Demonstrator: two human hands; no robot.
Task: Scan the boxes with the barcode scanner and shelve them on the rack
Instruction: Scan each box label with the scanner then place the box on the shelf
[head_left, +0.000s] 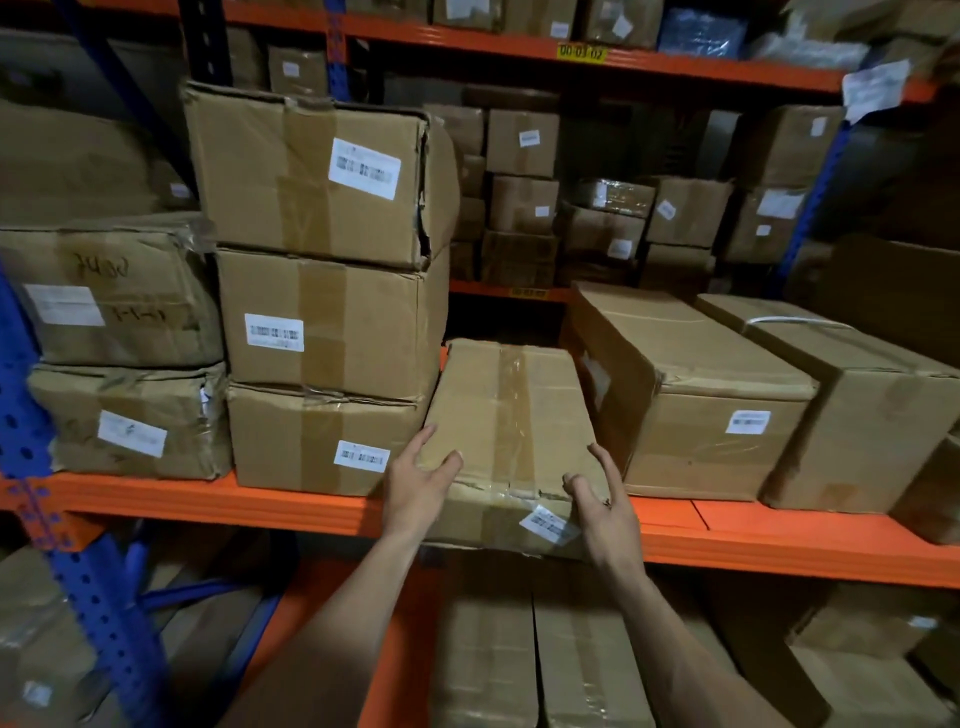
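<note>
Two bare forearms reach up from the bottom of the view toward a taped cardboard box (511, 441) lying in a gap on the orange shelf (208, 499) of a warehouse rack. At the box's near left corner, the left hand (418, 488) has its fingers spread loosely against the cardboard. At the near right corner, the right hand (605, 512) is half-curled but not clamped. The box's near end juts past the shelf edge, a barcode label (549, 525) showing on its front face. It sits between a three-high stack of boxes (327, 322) on the left and a long box (691, 395) on the right.
</note>
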